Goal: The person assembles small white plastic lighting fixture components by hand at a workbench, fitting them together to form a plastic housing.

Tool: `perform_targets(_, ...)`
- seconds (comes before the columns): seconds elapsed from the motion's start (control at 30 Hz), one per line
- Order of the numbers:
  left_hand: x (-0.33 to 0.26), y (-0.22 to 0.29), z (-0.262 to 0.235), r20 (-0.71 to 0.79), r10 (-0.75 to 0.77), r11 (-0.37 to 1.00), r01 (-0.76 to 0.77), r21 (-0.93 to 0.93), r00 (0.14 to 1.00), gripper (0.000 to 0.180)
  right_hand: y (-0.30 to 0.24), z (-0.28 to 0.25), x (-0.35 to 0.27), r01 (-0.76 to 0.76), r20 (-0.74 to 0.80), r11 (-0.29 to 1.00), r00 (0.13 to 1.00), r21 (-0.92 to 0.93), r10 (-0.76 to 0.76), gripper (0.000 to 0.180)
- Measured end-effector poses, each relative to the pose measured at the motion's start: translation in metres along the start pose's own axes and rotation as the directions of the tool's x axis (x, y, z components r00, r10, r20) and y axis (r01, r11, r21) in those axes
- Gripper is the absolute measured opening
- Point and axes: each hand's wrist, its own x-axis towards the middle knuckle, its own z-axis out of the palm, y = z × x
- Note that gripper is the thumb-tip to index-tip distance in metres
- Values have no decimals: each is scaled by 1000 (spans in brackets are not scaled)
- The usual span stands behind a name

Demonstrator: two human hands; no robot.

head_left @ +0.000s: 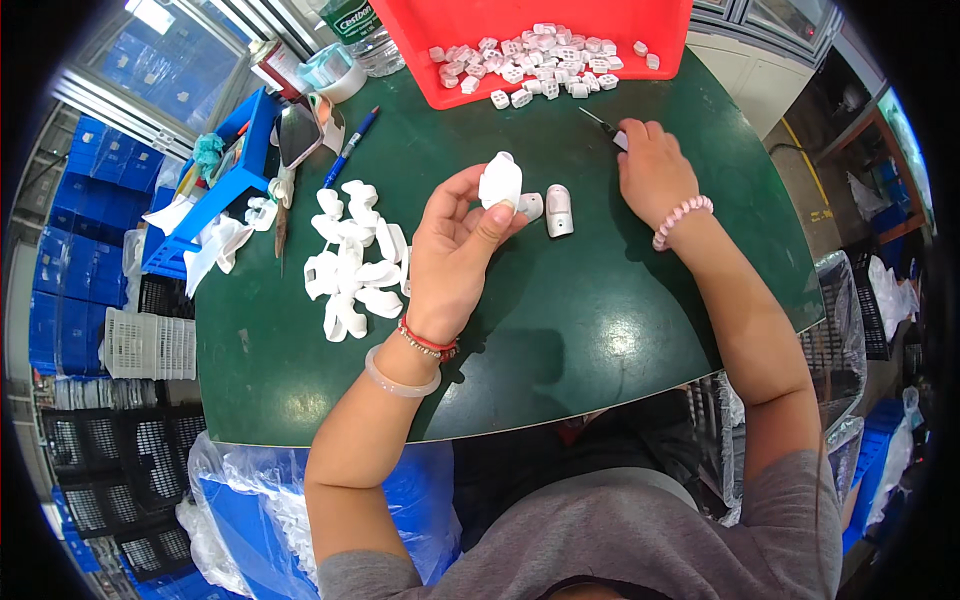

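Note:
My left hand (450,235) pinches a smooth white rounded plastic piece (500,182) between thumb and fingers, raised above the green table. Farther right, my right hand (655,170) has its fingers curled over the handle of a small thin-tipped tool (605,128); the hand hides most of that handle. On the table between the hands lies a white oblong plastic part (559,211) with a pinkish middle. A similar part (531,206) is partly hidden behind my left fingers. Left of my left hand, several white curved plastic pieces (350,255) form a loose pile.
At the far side a red bin (410,50) holds many small white and pinkish parts. A blue pen (352,146), a clear bottle (375,45), a tape roll (345,82) and a blue tool caddy (215,205) stand or lie at the left. Below the table's near edge sits a plastic-lined blue crate (280,520).

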Motion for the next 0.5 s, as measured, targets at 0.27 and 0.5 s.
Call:
perform_targets(0.27,-1,-6,-2,82,336,788,-328,521,938,30,-34,-27,-6,-249,328,250,876,936,-353,30)
perform_targets(0.5,0,-5,-5,149,390,684,-395,614,908,33,-50,-35,-21,-576,500,-56,749,815,-436,35)
